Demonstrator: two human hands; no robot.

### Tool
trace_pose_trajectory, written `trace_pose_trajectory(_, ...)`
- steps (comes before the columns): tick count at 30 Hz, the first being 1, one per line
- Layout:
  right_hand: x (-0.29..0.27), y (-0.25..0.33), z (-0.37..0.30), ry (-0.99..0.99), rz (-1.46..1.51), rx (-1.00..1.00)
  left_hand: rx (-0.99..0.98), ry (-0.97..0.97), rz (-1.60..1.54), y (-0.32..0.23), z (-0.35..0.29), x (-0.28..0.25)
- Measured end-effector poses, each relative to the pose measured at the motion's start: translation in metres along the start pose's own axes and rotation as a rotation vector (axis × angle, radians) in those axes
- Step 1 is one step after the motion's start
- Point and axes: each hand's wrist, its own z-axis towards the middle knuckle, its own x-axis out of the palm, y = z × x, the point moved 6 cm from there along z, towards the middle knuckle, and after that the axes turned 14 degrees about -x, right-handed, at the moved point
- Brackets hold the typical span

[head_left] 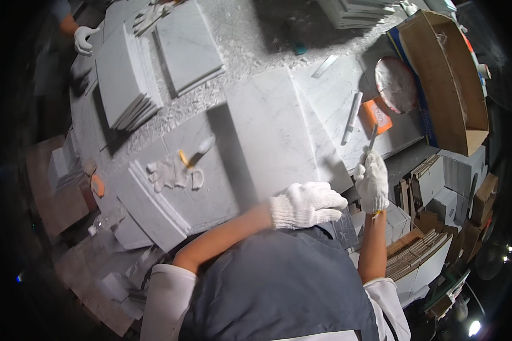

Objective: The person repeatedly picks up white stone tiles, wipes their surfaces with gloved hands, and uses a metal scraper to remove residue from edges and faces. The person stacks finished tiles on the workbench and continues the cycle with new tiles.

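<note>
My left hand (307, 206), in a white knit glove, lies across the near edge of a pale marble tile (270, 131). Its fingers point right, stretched out, and nothing shows in them. To its right, my gloved right hand (372, 184) is closed around a thin grey tool (374, 138) with a narrow blade; its lower part is hidden in the fist. The tool's tip points away from me, at the near edge of an orange and white block-like thing (377, 116). Beside that lies a light grey bar (352, 118). Just beyond stands a round tub of white paste (396, 85).
An open cardboard box (455, 79) stands at the far right. Stacked tiles (125, 85) and a loose glove (170, 175) with a yellow-handled tool (185, 158) are to the left. Another person's gloved hand (84, 41) shows at the far left. Bundled tiles (418, 264) stand at the near right.
</note>
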Motion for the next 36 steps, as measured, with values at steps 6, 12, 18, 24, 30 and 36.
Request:
trace_pose_trajectory(6,0.021,-0.006,0.000,0.075,-0.117,-0.152,-0.036,-0.454,0.318,0.022,-0.085,-0.057)
trace_pose_trajectory(12,0.030,-0.022,-0.011,-0.012,-0.340,-0.249,-0.499,-0.988,0.710,0.090,-0.199,-0.096)
trace_pose_trajectory(18,0.032,-0.026,-0.013,-0.022,-0.401,-0.345,-1.037,-1.025,1.078,0.158,-0.239,-0.107)
trace_pose_trajectory(24,0.026,-0.025,-0.017,-0.043,-0.344,-0.341,-0.907,-0.986,0.868,0.143,-0.219,-0.107)
trace_pose_trajectory(30,0.023,-0.028,-0.015,-0.062,-0.408,-0.347,-0.209,-1.038,0.845,0.046,-0.103,-0.101)
trace_pose_trajectory(36,0.019,-0.031,-0.012,-0.059,-0.428,-0.388,-0.422,-0.907,1.122,0.047,0.020,-0.124)
